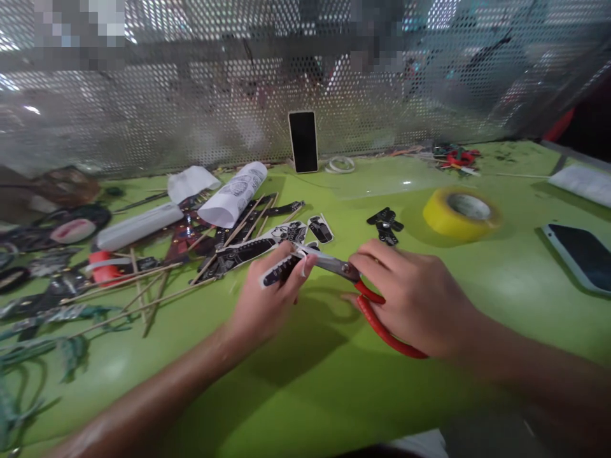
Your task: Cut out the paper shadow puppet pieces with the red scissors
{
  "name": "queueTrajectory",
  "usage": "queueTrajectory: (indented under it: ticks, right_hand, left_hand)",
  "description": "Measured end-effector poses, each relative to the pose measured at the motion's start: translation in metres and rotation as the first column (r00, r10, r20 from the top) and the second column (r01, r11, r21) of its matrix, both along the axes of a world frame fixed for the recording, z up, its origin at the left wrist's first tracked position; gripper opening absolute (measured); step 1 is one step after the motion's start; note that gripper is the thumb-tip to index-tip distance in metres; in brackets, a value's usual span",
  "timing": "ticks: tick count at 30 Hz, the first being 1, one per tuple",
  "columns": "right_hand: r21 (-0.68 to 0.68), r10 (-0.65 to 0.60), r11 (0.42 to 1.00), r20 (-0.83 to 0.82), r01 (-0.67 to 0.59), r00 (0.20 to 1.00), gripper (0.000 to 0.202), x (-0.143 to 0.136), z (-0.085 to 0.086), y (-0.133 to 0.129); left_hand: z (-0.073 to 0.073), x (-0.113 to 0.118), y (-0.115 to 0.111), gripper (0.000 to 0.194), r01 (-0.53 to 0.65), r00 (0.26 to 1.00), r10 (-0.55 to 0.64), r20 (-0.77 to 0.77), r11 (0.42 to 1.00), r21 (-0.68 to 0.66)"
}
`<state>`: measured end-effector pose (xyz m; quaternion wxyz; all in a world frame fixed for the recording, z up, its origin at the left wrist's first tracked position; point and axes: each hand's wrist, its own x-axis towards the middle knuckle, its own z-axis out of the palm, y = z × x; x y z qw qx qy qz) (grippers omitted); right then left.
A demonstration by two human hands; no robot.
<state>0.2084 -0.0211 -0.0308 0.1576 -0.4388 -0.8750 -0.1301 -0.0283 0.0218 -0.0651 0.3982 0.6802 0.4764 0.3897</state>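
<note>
Between the thumb and fingers of my left hand (265, 296) is a small black-and-white printed paper cutout (277, 271) with a white edge. My right hand (410, 296) grips a pair of scissors (384, 331) by its red handles. The metal blades point left and meet the cutout at my left fingertips; how far the paper lies between them is hard to see. Just beyond my left hand lie a long printed black cutout (251, 250) and a small rounded one (320, 229). Several black cut pieces (386, 224) lie in a pile beyond my right hand.
A yellow tape roll (458, 213) and a phone (580, 254) lie on the right of the green table (305, 394). Another phone (304, 141) leans against the perforated metal screen (229, 95). Thin sticks (143, 280), rolled printed paper (236, 194) and green strips (71, 350) clutter the left.
</note>
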Motion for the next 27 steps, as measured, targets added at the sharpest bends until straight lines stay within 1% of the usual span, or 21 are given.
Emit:
queueTrajectory:
  ticks: [2, 4, 8, 11, 14, 19, 22, 25, 27]
  right_hand:
    - [0.099, 0.011, 0.995, 0.019, -0.012, 1.000, 0.018, 0.000, 0.000, 0.000]
    - [0.152, 0.015, 0.988, 0.028, -0.019, 0.999, 0.021, -0.001, 0.000, 0.000]
    - [0.189, 0.024, 0.982, 0.010, -0.026, 1.000, 0.021, 0.000, 0.000, 0.003]
    - [0.199, 0.016, 0.980, -0.017, -0.013, 1.000, 0.017, 0.001, -0.001, 0.006]
    - [0.200, 0.010, 0.980, -0.035, -0.002, 0.999, 0.018, 0.002, 0.000, 0.006]
    - [0.197, 0.049, 0.980, -0.055, -0.038, 0.997, 0.019, 0.000, 0.003, 0.004]
    - [0.189, 0.069, 0.980, -0.069, -0.055, 0.995, 0.020, -0.001, 0.004, 0.003]
    - [0.219, 0.073, 0.974, -0.068, -0.056, 0.995, 0.023, 0.000, 0.003, 0.004]
    - [0.254, 0.093, 0.965, -0.074, -0.071, 0.993, 0.024, 0.002, 0.003, 0.004]
  left_hand:
    - [-0.001, 0.001, 0.000, 0.048, 0.027, 0.999, -0.027, 0.025, 1.000, -0.008]
    - [-0.002, 0.002, -0.001, 0.044, 0.052, 0.997, -0.051, 0.060, 0.998, -0.024]
    - [-0.001, 0.004, -0.004, 0.040, 0.087, 0.986, -0.079, 0.145, 0.995, -0.047]
    - [0.002, 0.005, -0.007, 0.034, 0.110, 0.976, -0.102, 0.195, 0.994, -0.028]
    - [0.005, 0.005, -0.010, 0.032, 0.114, 0.966, -0.111, 0.235, 0.993, 0.000]
    - [0.007, 0.006, -0.013, 0.022, 0.082, 0.968, -0.080, 0.238, 0.997, 0.003]
    - [0.010, 0.005, -0.015, 0.017, 0.060, 0.970, -0.059, 0.237, 0.998, 0.003]
    - [0.016, 0.003, -0.016, 0.023, 0.059, 0.974, -0.062, 0.217, 0.998, 0.022]
    - [0.020, 0.002, -0.017, 0.023, 0.057, 0.980, -0.066, 0.188, 0.997, 0.051]
